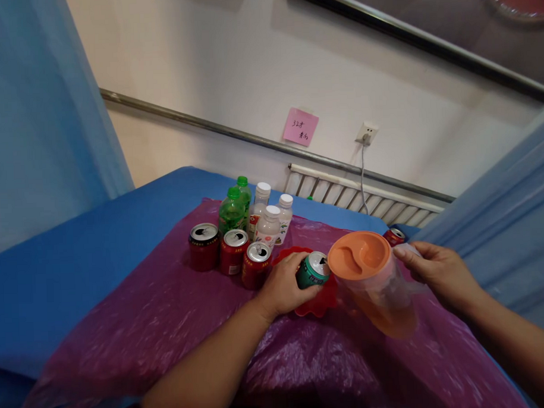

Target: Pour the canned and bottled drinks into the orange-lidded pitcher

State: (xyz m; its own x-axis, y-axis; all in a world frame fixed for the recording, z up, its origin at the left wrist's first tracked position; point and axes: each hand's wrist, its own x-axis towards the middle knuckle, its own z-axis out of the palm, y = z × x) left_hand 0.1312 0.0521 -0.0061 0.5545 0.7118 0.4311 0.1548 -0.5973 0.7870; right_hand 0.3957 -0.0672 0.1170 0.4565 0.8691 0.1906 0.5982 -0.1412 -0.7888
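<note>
Left hand (pixel 284 286) grips green can (pixel 313 270) tilted over red bowl (pixel 322 300). Right hand (pixel 435 270) fingers close on the orange-lidded pitcher (pixel 368 272) handle. Open purple sheet (pixel 146 327) lies leftward.

head view: worn on the person's head | faces forward and down, tilted | close over the table (pixel 77 258) and both forearms | wall (pixel 249 68) behind fills the upper half | single view

Hidden mostly behind the jug (pixel 368 272): a red can (pixel 395 235); too small to read: writing on the pink note (pixel 300 127).
</note>
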